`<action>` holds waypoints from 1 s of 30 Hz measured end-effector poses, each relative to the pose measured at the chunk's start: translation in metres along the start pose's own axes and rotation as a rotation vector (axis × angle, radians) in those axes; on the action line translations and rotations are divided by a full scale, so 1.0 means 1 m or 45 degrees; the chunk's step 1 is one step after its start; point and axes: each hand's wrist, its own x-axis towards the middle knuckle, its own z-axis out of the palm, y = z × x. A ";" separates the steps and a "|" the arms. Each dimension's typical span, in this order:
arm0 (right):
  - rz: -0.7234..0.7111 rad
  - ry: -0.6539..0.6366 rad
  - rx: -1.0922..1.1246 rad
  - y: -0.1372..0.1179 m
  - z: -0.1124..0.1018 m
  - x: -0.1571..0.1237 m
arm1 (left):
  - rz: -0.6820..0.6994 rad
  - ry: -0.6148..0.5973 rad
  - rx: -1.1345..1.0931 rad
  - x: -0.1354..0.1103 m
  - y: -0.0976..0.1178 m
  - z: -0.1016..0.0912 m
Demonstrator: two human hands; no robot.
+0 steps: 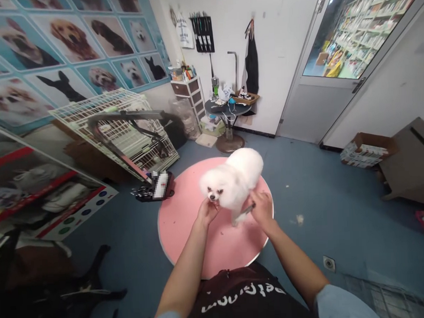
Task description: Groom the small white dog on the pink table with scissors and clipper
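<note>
A fluffy white dog (245, 169) stands on a round pink table (187, 235), its face turned toward me. My left hand (208, 212) is under the dog's chin, fingers curled against the fur at the muzzle. In my right hand (262, 207) is a slim grey metal tool (248, 208), pointing left beside the dog's chest and front leg. Its exact kind is too small to make out. Small tufts of hair lie on the pink surface.
A black tool pouch (152, 192) hangs at the table's left edge by a dark grooming arm (100, 131). White wire cages (126, 130) stand behind it. Farther back is a small cluttered round table (227, 109). A cardboard box (368, 150) sits at right.
</note>
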 end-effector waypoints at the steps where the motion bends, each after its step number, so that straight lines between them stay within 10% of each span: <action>1: -0.054 -0.056 0.017 -0.002 0.000 -0.001 | 0.008 0.005 -0.006 -0.001 0.001 -0.002; 10: 0.765 -0.192 0.478 0.050 0.067 -0.111 | 0.088 0.125 0.153 -0.001 0.026 -0.013; 14: 0.844 -0.338 0.403 0.052 0.080 -0.146 | 0.106 0.123 0.302 -0.002 0.031 -0.013; 23: 1.099 0.001 1.929 -0.140 0.103 -0.015 | 0.168 0.260 0.901 -0.012 0.048 -0.014; 26: 1.308 0.189 2.073 -0.165 0.107 0.012 | 0.276 0.338 1.130 -0.022 0.076 -0.009; 30: 1.308 0.286 2.115 -0.164 0.107 0.017 | 0.833 0.171 1.364 -0.028 0.095 0.035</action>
